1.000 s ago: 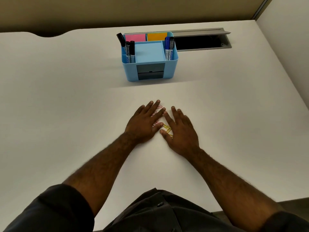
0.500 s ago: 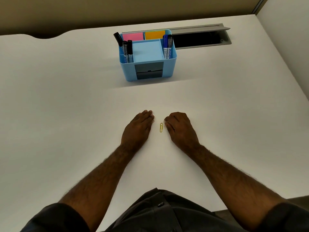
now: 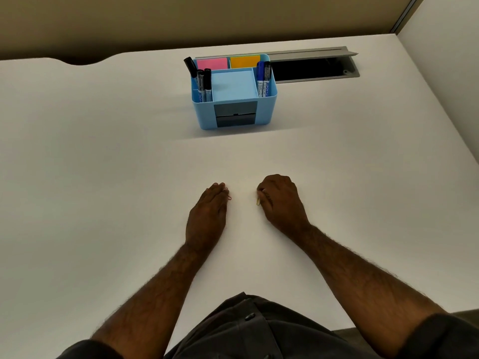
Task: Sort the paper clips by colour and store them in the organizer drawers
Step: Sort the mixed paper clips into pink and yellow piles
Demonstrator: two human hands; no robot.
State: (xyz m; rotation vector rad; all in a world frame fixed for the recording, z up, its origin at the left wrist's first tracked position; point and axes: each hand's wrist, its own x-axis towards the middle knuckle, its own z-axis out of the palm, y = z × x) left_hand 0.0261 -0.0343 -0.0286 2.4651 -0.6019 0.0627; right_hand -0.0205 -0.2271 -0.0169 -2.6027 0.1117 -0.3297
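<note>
My left hand lies on the white desk with its fingers together. They are cupped over pink paper clips, which peek out at its right edge. My right hand is curled into a loose fist a short way to the right. A yellow paper clip sticks out under its fingertips; any others are hidden inside the fist. The blue organizer stands further back at the centre. Its two grey drawers face me and are closed.
The organizer's top holds black markers, blue markers, and pink, orange and blue note pads. Behind it to the right is an open grey cable slot. A bare strip of desk separates my two hands.
My hands have drawn apart, each sliding its clips sideways. The single yellow clip that lay between them is now at my right fingertips.
</note>
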